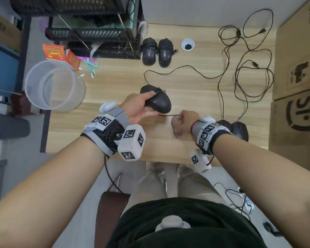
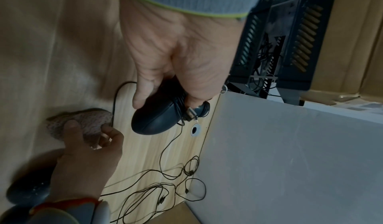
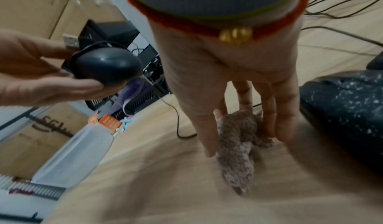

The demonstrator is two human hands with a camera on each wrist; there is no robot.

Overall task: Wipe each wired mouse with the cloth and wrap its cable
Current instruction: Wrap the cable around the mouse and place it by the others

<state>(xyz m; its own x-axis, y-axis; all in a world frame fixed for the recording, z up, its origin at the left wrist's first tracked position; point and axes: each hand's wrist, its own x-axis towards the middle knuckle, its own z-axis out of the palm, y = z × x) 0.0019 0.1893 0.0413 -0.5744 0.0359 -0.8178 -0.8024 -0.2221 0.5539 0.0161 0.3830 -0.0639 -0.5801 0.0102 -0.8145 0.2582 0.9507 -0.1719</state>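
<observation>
Your left hand (image 1: 139, 106) grips the wrapped mouse (image 1: 158, 102) above the middle of the desk (image 1: 115, 83), thumb and fingers curled around it, its plug dangling loose by your fingers. Your right hand (image 1: 183, 123) pinches the cloth (image 3: 238, 139) down near the front edge. Careful: nothing appears to secure that plug end, so the coils could unwind when you set it down. Loose cables (image 1: 249, 68) sprawl toward the right edge, and another mouse's cable runs right past the cloth and could snag.
</observation>
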